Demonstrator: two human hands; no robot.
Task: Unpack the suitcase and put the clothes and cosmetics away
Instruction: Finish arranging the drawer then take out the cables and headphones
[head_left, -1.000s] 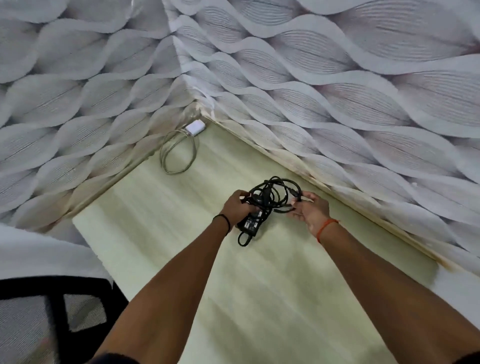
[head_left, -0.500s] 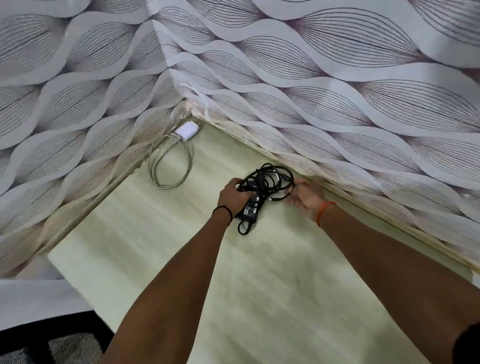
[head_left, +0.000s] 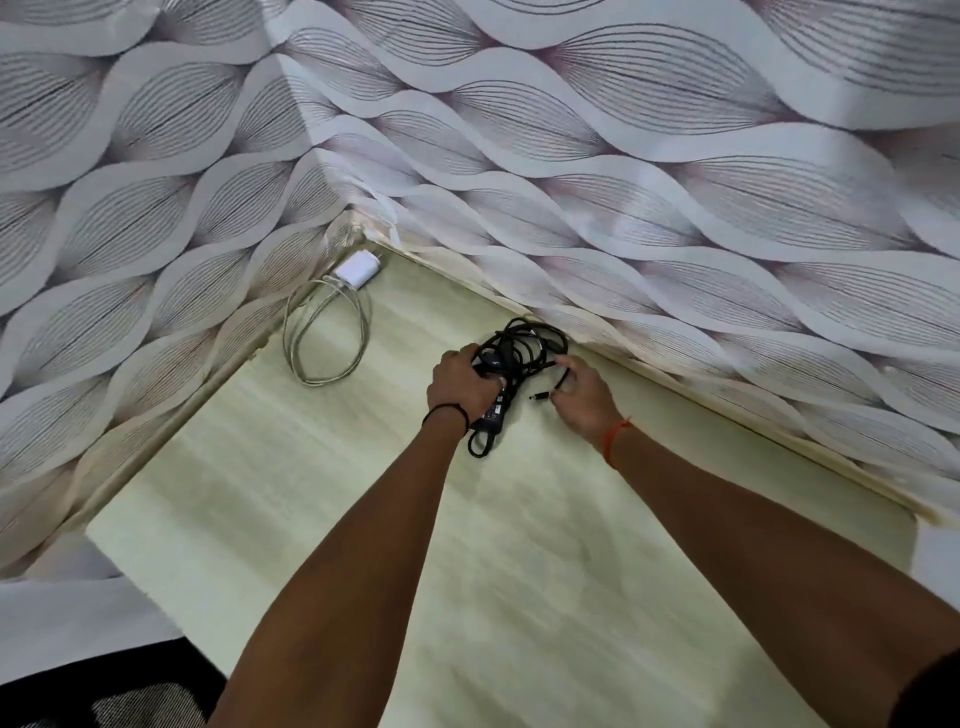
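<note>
At lower left of the frame we see a dark mesh chair (head_left: 119, 701). At centre, our left hand (head_left: 460, 382) grasps the black power adapter (head_left: 496, 410), which now rests on the pale wood-grain shelf (head_left: 322, 519), lowered toward the wall since a second ago; placement appears nearly complete. Our right hand (head_left: 584, 397) pinches its tangled rubbery cord (head_left: 524, 345). Farther, upper left, lies a glossy white charger (head_left: 357, 269) with looped cable (head_left: 322, 338).
</note>
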